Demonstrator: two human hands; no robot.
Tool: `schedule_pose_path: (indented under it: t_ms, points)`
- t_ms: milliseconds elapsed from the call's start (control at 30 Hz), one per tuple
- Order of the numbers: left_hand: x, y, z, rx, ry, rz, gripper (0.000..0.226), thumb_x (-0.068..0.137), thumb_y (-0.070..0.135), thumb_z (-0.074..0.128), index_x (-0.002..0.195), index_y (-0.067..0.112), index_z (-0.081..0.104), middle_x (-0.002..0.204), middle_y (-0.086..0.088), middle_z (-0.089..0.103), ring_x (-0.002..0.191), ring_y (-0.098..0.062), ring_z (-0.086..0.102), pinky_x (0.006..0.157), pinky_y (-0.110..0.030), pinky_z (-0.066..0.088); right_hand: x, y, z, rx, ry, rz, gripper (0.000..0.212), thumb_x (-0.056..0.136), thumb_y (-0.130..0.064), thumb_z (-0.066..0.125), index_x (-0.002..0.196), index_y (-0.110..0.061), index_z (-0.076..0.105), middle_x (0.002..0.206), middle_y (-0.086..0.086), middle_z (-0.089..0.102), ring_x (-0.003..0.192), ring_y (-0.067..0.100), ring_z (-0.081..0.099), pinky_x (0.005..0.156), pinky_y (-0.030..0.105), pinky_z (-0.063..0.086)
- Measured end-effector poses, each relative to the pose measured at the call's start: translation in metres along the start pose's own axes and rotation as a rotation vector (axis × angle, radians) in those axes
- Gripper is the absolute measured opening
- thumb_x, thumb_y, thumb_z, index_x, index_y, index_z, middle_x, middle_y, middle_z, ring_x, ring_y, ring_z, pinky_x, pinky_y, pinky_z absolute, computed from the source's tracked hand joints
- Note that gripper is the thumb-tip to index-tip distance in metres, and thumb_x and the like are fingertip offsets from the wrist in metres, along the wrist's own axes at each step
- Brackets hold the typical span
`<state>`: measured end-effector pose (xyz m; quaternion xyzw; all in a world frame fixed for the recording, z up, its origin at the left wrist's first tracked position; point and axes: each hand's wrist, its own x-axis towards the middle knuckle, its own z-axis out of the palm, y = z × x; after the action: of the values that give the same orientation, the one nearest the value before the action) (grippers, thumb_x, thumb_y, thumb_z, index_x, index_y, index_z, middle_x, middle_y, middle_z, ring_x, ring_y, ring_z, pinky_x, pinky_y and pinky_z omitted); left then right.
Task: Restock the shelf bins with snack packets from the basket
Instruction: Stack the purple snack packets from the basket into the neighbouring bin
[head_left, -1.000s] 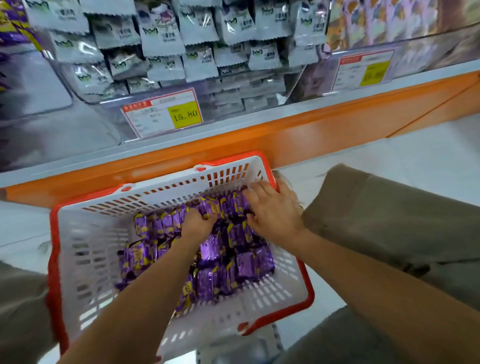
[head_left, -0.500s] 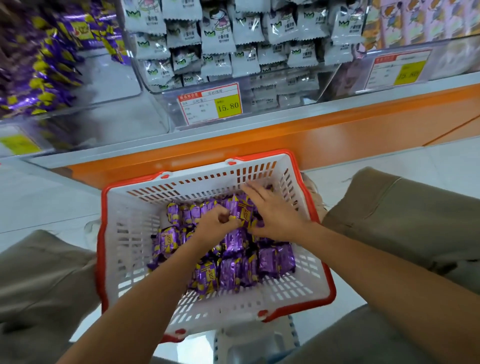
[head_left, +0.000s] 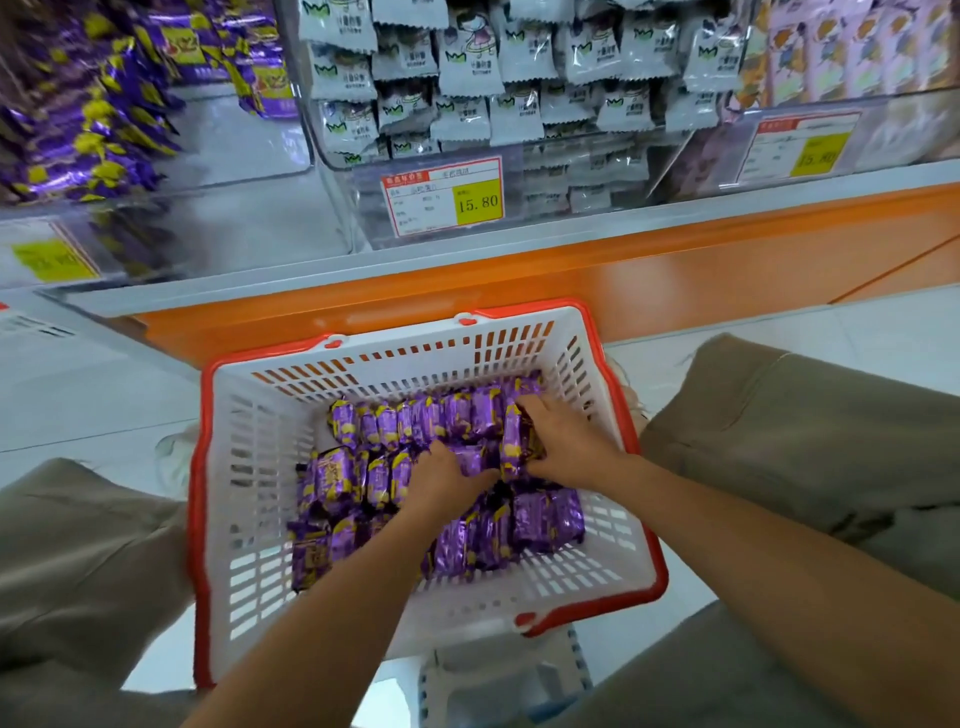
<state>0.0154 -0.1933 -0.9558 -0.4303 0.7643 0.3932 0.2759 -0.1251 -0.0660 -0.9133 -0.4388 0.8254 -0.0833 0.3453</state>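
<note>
Restocking is judged far from done: many purple packets (head_left: 337, 475) are heaped in the basket (head_left: 260, 447) around both grips. A bunch is clasped in the curled fingers of the right grip (head_left: 566, 441). The left grip (head_left: 447, 480), just beside it, is closed on packets too. Matching packets are held in the shelf bin (head_left: 78, 114), well above and left of the grips.

One basket (head_left: 260, 467), three price tags (head_left: 443, 197), left hand (head_left: 447, 475) plus right hand (head_left: 569, 441), purple packets (head_left: 545, 519) and white packets (head_left: 470, 67): dozens each, lost count.

Loose khaki-grey trousers (head_left: 805, 441) cover both legs; the forearms (head_left: 337, 597) are bare.
</note>
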Motion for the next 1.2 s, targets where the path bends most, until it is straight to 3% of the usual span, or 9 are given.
schedule_pose_path:
  t_ms: [100, 233, 333, 367, 467, 600, 700, 967, 1200]
  points:
    - [0.006, 0.006, 0.013, -0.021, 0.099, 0.011, 0.104, 0.074, 0.05, 0.078, 0.141, -0.006, 0.022, 0.127, -0.021, 0.053, 0.117, -0.037, 0.053, 0.089, -0.045, 0.051, -0.001, 0.004, 0.004, 0.029, -0.029, -0.016, 0.083, 0.083, -0.017, 0.073, 0.149, -0.013, 0.022, 0.139, 0.013, 0.041, 0.109, 0.027, 0.051, 0.081, 0.033, 0.043]
    - [0.009, 0.0, 0.01, -0.102, 0.081, 0.028, 0.069, 0.085, 0.029, 0.074, 0.125, 0.001, 0.027, 0.1, -0.011, 0.056, 0.086, -0.027, 0.058, 0.061, -0.033, 0.047, 0.002, 0.008, 0.006, 0.085, -0.048, -0.024, 0.083, 0.083, -0.016, 0.073, 0.149, -0.014, 0.022, 0.138, 0.011, 0.042, 0.11, 0.024, 0.051, 0.078, 0.027, 0.039]
    - [0.009, -0.007, -0.009, -0.446, -0.034, 0.0, 0.035, 0.096, 0.023, 0.057, 0.121, 0.005, 0.039, 0.091, -0.01, 0.055, 0.072, -0.018, 0.056, 0.066, -0.034, 0.046, 0.006, 0.008, 0.004, 0.136, -0.029, -0.012, 0.086, 0.083, -0.018, 0.074, 0.151, -0.015, 0.02, 0.146, 0.01, 0.037, 0.116, 0.024, 0.051, 0.082, 0.028, 0.043]
    - [0.005, -0.008, -0.018, -0.587, -0.062, -0.019, 0.015, 0.099, 0.017, 0.05, 0.106, 0.005, 0.049, 0.083, -0.008, 0.053, 0.066, -0.013, 0.054, 0.07, -0.033, 0.049, 0.007, 0.006, 0.002, 0.155, -0.019, -0.012, 0.087, 0.083, -0.018, 0.074, 0.152, -0.015, 0.021, 0.148, 0.009, 0.035, 0.121, 0.025, 0.049, 0.087, 0.028, 0.044]
    - [-0.002, -0.015, -0.042, -0.81, -0.149, 0.005, 0.026, 0.094, 0.003, 0.042, 0.069, 0.007, 0.042, 0.07, -0.006, 0.043, 0.069, -0.017, 0.049, 0.075, -0.039, 0.053, 0.01, 0.0, 0.0, 0.203, 0.011, -0.07, 0.088, 0.081, -0.023, 0.077, 0.151, -0.019, 0.025, 0.147, 0.005, 0.036, 0.13, 0.022, 0.043, 0.101, 0.027, 0.039]
    - [-0.02, -0.019, -0.054, -0.938, -0.294, 0.103, 0.027, 0.094, 0.01, 0.046, 0.114, 0.005, 0.064, 0.121, -0.016, 0.063, 0.111, -0.031, 0.06, 0.088, -0.047, 0.054, 0.009, -0.019, -0.003, 0.228, 0.017, -0.209, 0.085, 0.08, -0.03, 0.078, 0.149, -0.024, 0.03, 0.14, 0.001, 0.041, 0.127, 0.015, 0.042, 0.105, 0.028, 0.038]
    - [-0.038, -0.017, -0.052, -1.083, -0.307, 0.135, 0.033, 0.1, 0.009, 0.045, 0.13, 0.009, 0.057, 0.126, -0.016, 0.063, 0.116, -0.032, 0.061, 0.094, -0.052, 0.051, 0.004, -0.032, -0.005, 0.245, 0.042, -0.262, 0.085, 0.082, -0.033, 0.076, 0.151, -0.027, 0.027, 0.14, -0.001, 0.04, 0.127, 0.013, 0.041, 0.104, 0.029, 0.04]
    - [-0.077, -0.001, -0.057, -1.174, -0.093, 0.215, 0.022, 0.086, 0.017, 0.069, 0.099, 0.012, 0.051, 0.1, -0.003, 0.052, 0.09, -0.014, 0.058, 0.074, -0.032, 0.056, -0.01, -0.045, -0.015, 0.307, 0.081, -0.297, 0.088, 0.083, -0.03, 0.075, 0.152, -0.031, 0.022, 0.149, -0.001, 0.03, 0.135, 0.014, 0.036, 0.111, 0.031, 0.036]
    - [-0.091, 0.001, -0.056, -0.904, 0.144, 0.206, 0.06, 0.078, 0.032, 0.08, 0.123, 0.012, 0.046, 0.113, -0.004, 0.056, 0.1, -0.017, 0.061, 0.073, -0.027, 0.051, -0.016, -0.061, -0.02, 0.304, 0.11, -0.407, 0.087, 0.08, -0.023, 0.078, 0.151, -0.027, 0.028, 0.143, -0.002, 0.036, 0.13, 0.005, 0.035, 0.11, 0.022, 0.032]
